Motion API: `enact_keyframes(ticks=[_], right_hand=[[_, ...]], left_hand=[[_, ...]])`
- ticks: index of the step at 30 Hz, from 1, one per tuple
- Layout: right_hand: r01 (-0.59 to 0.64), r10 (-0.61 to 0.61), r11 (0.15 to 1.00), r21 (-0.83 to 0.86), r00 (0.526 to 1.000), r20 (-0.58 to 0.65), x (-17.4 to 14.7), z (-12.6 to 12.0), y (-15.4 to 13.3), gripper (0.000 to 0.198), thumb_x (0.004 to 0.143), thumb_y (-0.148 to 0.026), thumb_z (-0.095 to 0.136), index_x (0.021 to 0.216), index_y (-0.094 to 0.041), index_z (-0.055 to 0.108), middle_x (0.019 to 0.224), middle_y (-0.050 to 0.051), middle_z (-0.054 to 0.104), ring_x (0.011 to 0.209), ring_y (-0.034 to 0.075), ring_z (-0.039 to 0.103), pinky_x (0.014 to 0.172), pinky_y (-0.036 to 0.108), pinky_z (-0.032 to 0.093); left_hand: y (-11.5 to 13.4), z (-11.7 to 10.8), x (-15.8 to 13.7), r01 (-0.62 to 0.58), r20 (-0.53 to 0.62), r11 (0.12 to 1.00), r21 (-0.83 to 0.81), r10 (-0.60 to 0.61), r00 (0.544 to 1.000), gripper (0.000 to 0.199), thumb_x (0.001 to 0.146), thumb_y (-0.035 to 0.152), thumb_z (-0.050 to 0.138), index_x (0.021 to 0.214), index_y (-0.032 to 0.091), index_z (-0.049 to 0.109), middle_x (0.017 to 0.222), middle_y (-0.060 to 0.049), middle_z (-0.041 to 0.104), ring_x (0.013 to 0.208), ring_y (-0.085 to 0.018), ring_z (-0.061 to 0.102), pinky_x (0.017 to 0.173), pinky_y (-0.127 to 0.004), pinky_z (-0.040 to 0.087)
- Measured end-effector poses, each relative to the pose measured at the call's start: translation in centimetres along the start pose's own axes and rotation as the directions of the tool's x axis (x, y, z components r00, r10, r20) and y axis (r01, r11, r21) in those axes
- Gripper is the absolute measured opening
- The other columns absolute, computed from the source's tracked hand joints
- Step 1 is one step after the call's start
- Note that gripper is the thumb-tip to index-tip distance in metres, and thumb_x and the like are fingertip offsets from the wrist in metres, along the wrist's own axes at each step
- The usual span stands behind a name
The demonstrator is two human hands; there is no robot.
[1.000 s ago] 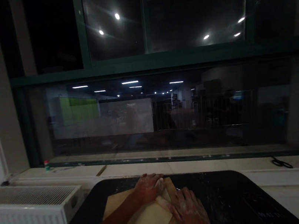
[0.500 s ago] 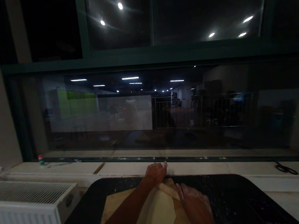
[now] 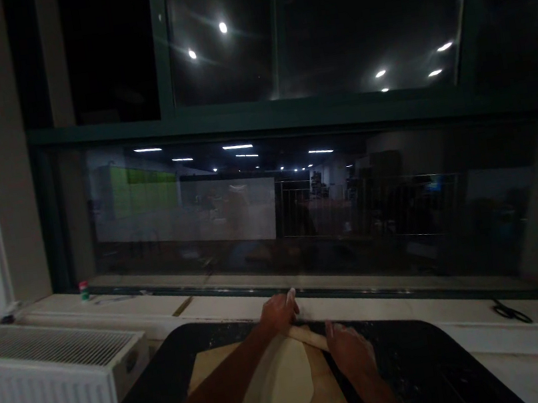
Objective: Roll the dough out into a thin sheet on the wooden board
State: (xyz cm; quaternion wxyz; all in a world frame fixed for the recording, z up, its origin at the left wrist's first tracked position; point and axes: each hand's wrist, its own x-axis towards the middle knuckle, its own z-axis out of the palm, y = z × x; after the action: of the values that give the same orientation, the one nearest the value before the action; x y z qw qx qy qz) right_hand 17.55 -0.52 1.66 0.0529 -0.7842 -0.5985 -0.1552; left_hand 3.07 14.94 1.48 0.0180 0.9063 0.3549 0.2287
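Note:
A wide, thin sheet of pale dough [image 3: 281, 388] lies on a wooden board [image 3: 328, 394]. Across the far end of the dough runs a wooden rolling pin [image 3: 308, 338]. My left hand [image 3: 279, 312] is closed around the pin's far left end, its floury thumb raised. My right hand [image 3: 351, 351] grips the near right end, with the fingers wrapped over it. My left forearm crosses above the dough and hides its left part.
The board rests on a black tabletop [image 3: 415, 368] dusted with flour. On the windowsill [image 3: 391, 308] lie black scissors [image 3: 510, 311] at right, and a small green container with a red lid [image 3: 83, 290] stands at left. A white radiator [image 3: 45, 396] flanks the table.
The right hand and its end of the rolling pin have shifted slightly to the right and away from me. My left thumb is raised more. The camera view has also tilted a little.

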Motion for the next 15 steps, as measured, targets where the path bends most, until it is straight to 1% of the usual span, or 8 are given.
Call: enact_keyframes(ticks=[1, 3, 5, 6, 8, 9, 12, 15], right_hand=[[0.022, -0.022, 1.0, 0.006, 1.0, -0.001, -0.7, -0.1, -0.1, 0.037, 0.1, -0.014, 0.038, 0.121, -0.021, 0.068, 0.097, 0.011, 0.076, 0.086, 0.023, 0.075, 0.07, 0.032, 0.057], [0.052, -0.051, 0.999, 0.018, 0.998, -0.029, -2.5, 0.5, -0.6, 0.039, 0.1, -0.013, 0.039, 0.126, -0.024, 0.065, 0.105, 0.012, 0.075, 0.09, 0.022, 0.074, 0.072, 0.032, 0.058], [0.037, -0.034, 0.999, 0.021, 0.994, -0.106, -4.3, 1.8, -1.4, 0.035, 0.099, -0.017, 0.043, 0.124, -0.023, 0.067, 0.119, 0.014, 0.071, 0.104, 0.026, 0.071, 0.079, 0.036, 0.058], [0.012, -0.009, 1.0, 0.019, 0.988, -0.157, -5.0, 2.6, -1.7, 0.033, 0.099, -0.021, 0.045, 0.125, -0.024, 0.067, 0.126, 0.016, 0.068, 0.111, 0.028, 0.068, 0.085, 0.04, 0.057], [-0.023, 0.03, 0.999, 0.034, 0.975, -0.218, -5.6, 3.9, -2.1, 0.033, 0.099, -0.028, 0.048, 0.127, -0.025, 0.065, 0.136, 0.016, 0.063, 0.122, 0.031, 0.062, 0.093, 0.045, 0.055], [-0.027, 0.037, 0.998, 0.05, 0.974, -0.223, -5.6, 4.2, -2.1, 0.034, 0.099, -0.031, 0.048, 0.129, -0.025, 0.064, 0.136, 0.016, 0.063, 0.122, 0.031, 0.061, 0.094, 0.045, 0.054], [-0.016, 0.034, 0.993, 0.114, 0.986, -0.162, -4.3, 4.0, -1.4, 0.037, 0.102, -0.036, 0.041, 0.128, -0.022, 0.064, 0.132, 0.016, 0.065, 0.115, 0.027, 0.066, 0.087, 0.038, 0.056], [-0.019, 0.031, 0.99, 0.14, 0.996, -0.084, -2.4, 3.1, -0.5, 0.041, 0.105, -0.035, 0.032, 0.121, -0.02, 0.066, 0.122, 0.015, 0.069, 0.099, 0.022, 0.072, 0.077, 0.032, 0.055]], left_hand=[[-0.1, -0.3, -1.0, -0.029, 0.019, 1.0, 0.012, 0.028, 0.999, 0.058, 0.107, 0.033, 0.014, 0.105, 0.023, 0.071, 0.091, -0.004, 0.077, 0.09, -0.018, 0.071, 0.086, -0.03, 0.052], [-0.2, -0.6, -3.0, -0.103, 0.055, 0.994, 0.039, 0.101, 0.993, 0.047, 0.107, 0.032, 0.023, 0.114, 0.024, 0.069, 0.111, -0.004, 0.076, 0.102, -0.018, 0.069, 0.091, -0.03, 0.052], [-0.1, -0.6, -4.7, -0.156, 0.073, 0.985, 0.076, 0.151, 0.986, 0.04, 0.105, 0.031, 0.03, 0.123, 0.023, 0.064, 0.126, -0.007, 0.071, 0.114, -0.023, 0.065, 0.096, -0.036, 0.05], [0.0, -0.5, -5.3, -0.163, 0.079, 0.98, 0.111, 0.155, 0.985, 0.04, 0.105, 0.031, 0.03, 0.125, 0.023, 0.064, 0.127, -0.009, 0.07, 0.115, -0.025, 0.064, 0.096, -0.039, 0.05], [0.4, -0.2, -5.7, -0.152, 0.091, 0.97, 0.188, 0.137, 0.986, 0.044, 0.105, 0.03, 0.025, 0.12, 0.021, 0.065, 0.118, -0.012, 0.072, 0.11, -0.027, 0.066, 0.09, -0.04, 0.053], [0.6, -0.1, -5.5, -0.144, 0.1, 0.965, 0.221, 0.124, 0.987, 0.045, 0.105, 0.029, 0.024, 0.117, 0.019, 0.067, 0.112, -0.014, 0.073, 0.105, -0.028, 0.067, 0.086, -0.04, 0.054], [0.8, 0.1, -4.0, -0.134, 0.128, 0.958, 0.254, 0.104, 0.986, 0.045, 0.103, 0.028, 0.027, 0.116, 0.015, 0.067, 0.101, -0.018, 0.073, 0.095, -0.032, 0.07, 0.075, -0.043, 0.056], [0.4, 0.6, -2.0, -0.133, 0.139, 0.962, 0.24, 0.102, 0.985, 0.044, 0.1, 0.025, 0.033, 0.131, 0.012, 0.061, 0.099, -0.022, 0.074, 0.092, -0.037, 0.071, 0.074, -0.048, 0.056]])
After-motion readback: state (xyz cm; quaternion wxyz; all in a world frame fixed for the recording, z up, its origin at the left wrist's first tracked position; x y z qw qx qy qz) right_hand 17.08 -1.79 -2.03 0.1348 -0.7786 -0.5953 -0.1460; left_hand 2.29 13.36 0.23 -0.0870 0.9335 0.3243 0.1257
